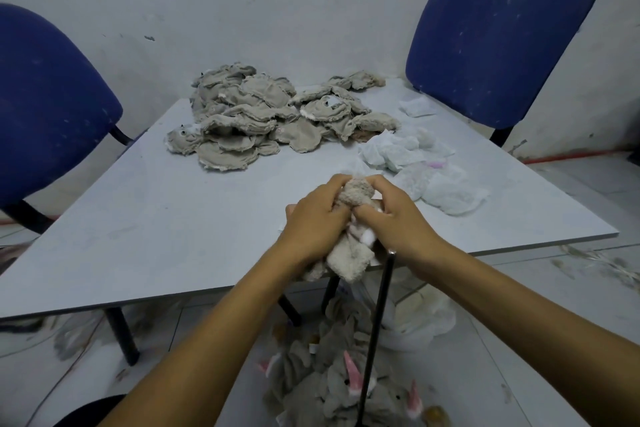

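We grip a plush skin (349, 253) with both hands, left hand (313, 218) and right hand (394, 218) curled tight around it, the pile (263, 114) beyond our knuckles.

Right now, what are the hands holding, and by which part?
Both hold one beige fleecy plush-toy skin by its upper end: left hand on the left side, right hand on the right.
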Action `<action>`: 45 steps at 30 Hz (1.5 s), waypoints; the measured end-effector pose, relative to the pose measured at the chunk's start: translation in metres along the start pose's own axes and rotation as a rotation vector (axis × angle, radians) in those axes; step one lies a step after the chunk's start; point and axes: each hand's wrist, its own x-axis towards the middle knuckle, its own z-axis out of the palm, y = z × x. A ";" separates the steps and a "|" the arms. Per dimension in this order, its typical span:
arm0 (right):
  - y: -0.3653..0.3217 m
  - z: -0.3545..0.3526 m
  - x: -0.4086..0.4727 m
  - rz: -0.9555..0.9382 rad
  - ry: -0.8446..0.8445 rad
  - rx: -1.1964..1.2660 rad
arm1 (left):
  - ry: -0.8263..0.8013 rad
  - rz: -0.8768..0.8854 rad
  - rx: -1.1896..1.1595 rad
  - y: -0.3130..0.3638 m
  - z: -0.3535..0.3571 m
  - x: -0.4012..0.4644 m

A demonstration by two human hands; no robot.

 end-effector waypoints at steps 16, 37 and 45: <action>-0.001 -0.002 -0.005 0.107 0.022 0.241 | -0.251 0.077 -0.183 -0.008 -0.023 0.002; -0.031 0.000 0.007 0.165 -0.182 0.357 | 0.135 0.032 -0.027 0.005 -0.016 -0.003; -0.045 -0.014 -0.004 -0.132 -0.025 0.078 | 0.238 -0.036 -0.090 0.018 -0.021 -0.009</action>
